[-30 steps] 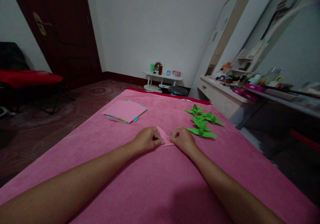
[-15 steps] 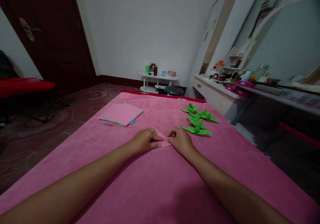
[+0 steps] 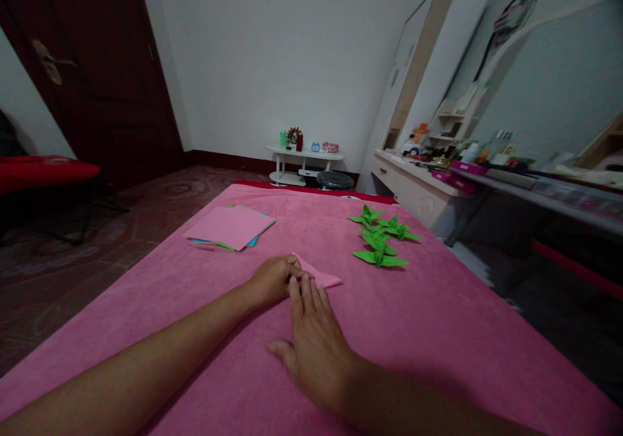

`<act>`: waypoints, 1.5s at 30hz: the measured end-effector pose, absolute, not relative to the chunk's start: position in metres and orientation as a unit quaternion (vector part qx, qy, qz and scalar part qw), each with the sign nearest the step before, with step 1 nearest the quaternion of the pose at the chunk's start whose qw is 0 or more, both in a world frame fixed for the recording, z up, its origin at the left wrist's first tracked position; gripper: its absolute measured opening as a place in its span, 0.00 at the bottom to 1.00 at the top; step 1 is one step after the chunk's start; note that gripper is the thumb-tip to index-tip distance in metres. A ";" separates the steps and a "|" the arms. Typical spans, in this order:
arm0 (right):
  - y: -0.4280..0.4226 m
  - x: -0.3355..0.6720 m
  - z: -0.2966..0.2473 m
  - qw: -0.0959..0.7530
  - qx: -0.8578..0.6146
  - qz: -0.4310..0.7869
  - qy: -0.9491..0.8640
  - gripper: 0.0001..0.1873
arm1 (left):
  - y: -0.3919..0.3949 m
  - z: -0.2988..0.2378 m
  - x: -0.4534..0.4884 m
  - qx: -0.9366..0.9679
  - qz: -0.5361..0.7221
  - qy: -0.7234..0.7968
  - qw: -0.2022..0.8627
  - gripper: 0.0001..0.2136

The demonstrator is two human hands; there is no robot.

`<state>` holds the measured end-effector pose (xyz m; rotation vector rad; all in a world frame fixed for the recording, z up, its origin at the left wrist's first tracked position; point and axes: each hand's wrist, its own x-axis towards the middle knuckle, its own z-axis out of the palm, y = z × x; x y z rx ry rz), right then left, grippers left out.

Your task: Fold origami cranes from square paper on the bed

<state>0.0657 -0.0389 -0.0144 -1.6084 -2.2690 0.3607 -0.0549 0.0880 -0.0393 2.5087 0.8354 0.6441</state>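
A folded piece of pink origami paper (image 3: 318, 276) lies on the pink cloth, its point towards the right. My left hand (image 3: 275, 280) has its fingers bent over the left part of this paper and grips it there. Stretched out flat, my right hand (image 3: 318, 345) touches the near edge of the paper with its fingertips, the thumb spread to the left. Both hands hide part of the folds. To the right sit several green folded-paper figures (image 3: 379, 257) with pointed wings.
At the left of the cloth (image 3: 233, 371) lies a stack of square paper sheets (image 3: 226, 227), pink on top with green and blue beneath. Farther off are a low white table (image 3: 306, 153) and a dressing table (image 3: 413, 180) at the right. A red seat (image 3: 46, 170) stands left.
My right hand has let go of the paper's right end, moved nearer and left, and flattened out at its near edge. My left hand stays on the paper. The view has shifted slightly.
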 end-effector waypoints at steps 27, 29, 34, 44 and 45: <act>0.038 0.165 -0.016 0.430 -0.574 0.402 -0.569 0.17 | 0.085 -0.029 -0.056 0.905 0.194 0.303 0.226 0.16; 0.039 0.166 -0.019 0.455 -0.551 0.462 -0.526 0.18 | 0.086 -0.028 -0.056 0.907 0.188 0.301 0.227 0.16; 0.035 0.164 -0.009 0.406 -0.555 0.518 -0.508 0.19 | 0.087 -0.029 -0.056 0.908 0.181 0.297 0.234 0.16; 0.039 0.174 -0.005 0.329 -0.592 0.519 -0.521 0.11 | 0.091 -0.028 -0.055 0.907 0.167 0.299 0.244 0.16; 0.040 0.175 -0.006 0.328 -0.596 0.514 -0.523 0.10 | 0.092 -0.028 -0.055 0.908 0.163 0.298 0.244 0.16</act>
